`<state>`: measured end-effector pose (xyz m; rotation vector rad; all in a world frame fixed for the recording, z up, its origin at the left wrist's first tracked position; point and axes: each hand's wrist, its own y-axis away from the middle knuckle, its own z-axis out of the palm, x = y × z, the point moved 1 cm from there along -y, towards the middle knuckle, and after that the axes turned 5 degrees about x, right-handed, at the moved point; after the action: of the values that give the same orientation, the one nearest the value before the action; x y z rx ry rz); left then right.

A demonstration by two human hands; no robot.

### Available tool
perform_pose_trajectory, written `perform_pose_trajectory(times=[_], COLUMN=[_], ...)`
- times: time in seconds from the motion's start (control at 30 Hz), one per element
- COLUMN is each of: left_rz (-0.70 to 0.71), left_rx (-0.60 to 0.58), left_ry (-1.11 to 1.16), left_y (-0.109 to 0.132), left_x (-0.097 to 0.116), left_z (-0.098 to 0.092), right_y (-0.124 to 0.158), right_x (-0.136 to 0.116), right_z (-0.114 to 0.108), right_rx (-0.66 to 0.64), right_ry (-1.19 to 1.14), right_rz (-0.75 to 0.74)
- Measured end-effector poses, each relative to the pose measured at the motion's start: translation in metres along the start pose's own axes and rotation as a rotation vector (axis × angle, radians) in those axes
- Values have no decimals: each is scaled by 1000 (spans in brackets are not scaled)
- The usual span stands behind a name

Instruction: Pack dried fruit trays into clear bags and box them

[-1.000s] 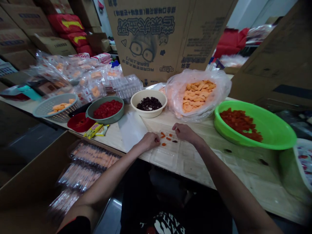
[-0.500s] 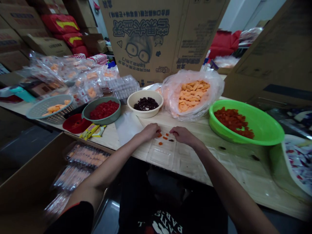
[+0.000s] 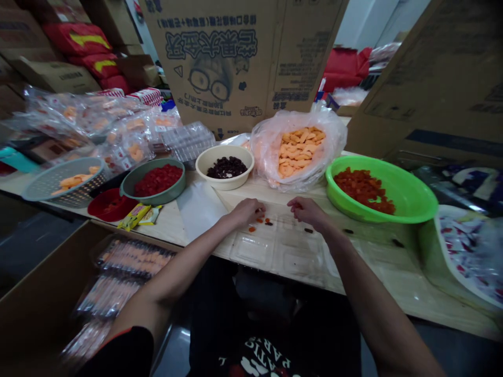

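I saw the left hand (image 3: 250,210) and right hand (image 3: 307,210) half-curled over the wooden bench (image 3: 167,228), cardboard boxes (image 3: 255,63) behind; whether either held anything, I couldn't tell.

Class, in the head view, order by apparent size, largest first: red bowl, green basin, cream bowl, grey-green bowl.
1. Green basin
2. Grey-green bowl and cream bowl: too alike to rank
3. Red bowl, partly hidden
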<state>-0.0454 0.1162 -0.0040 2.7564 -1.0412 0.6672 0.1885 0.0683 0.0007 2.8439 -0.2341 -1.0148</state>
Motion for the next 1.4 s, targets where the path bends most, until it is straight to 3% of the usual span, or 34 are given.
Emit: perform_pose_trajectory(times=[0.07, 0.2, 0.27, 0.43, 0.53, 0.6, 0.7, 0.8, 0.87, 1.0, 1.13, 1.23, 1.4], left_rz=[-3, -50, -68, -36, -20, -52, -112, -130, -132, -143, -204, -278, -543], left_rx=[-40, -17, 7, -30, -76, -44, 1, -41, -66, -55, -8, 10, -41], left_ry=[-20, -31, -25, 20, 10, 21, 27, 22, 32, 76, 175, 421, 1271], left_y=[-6, -7, -4, -1, -2, -2, -3, -5, -7, -10, -11, -9, -3], left_x=[6, 14, 17, 22, 24, 24, 23, 24, 25, 27, 21, 11, -1], left_z=[2, 2, 1, 8, 11, 10, 7, 8, 11, 19, 24, 24, 18], right_y=[5, 21, 26, 18, 8, 4, 5, 12, 19, 36, 46, 47, 37], right_x=[1, -2, -2, -4, -10, -13, -16, -14, -13, -16, -21, -23, -19], right_z=[-2, 2, 6, 4, 0, -3, -18, -41, -47, -24, 12, 20, 8], right_rx=[-23, -83, -122, -26, -44, -64, -24, 67, 22, -142, -111, -99, -103], right_ry=[10, 281, 395, 403, 396, 387, 374, 374, 412, 538, 580, 585, 561], right_rz=[6, -242, -297, -266, -264, -279, -276, -193, -172, -223, -205, -205, -237])
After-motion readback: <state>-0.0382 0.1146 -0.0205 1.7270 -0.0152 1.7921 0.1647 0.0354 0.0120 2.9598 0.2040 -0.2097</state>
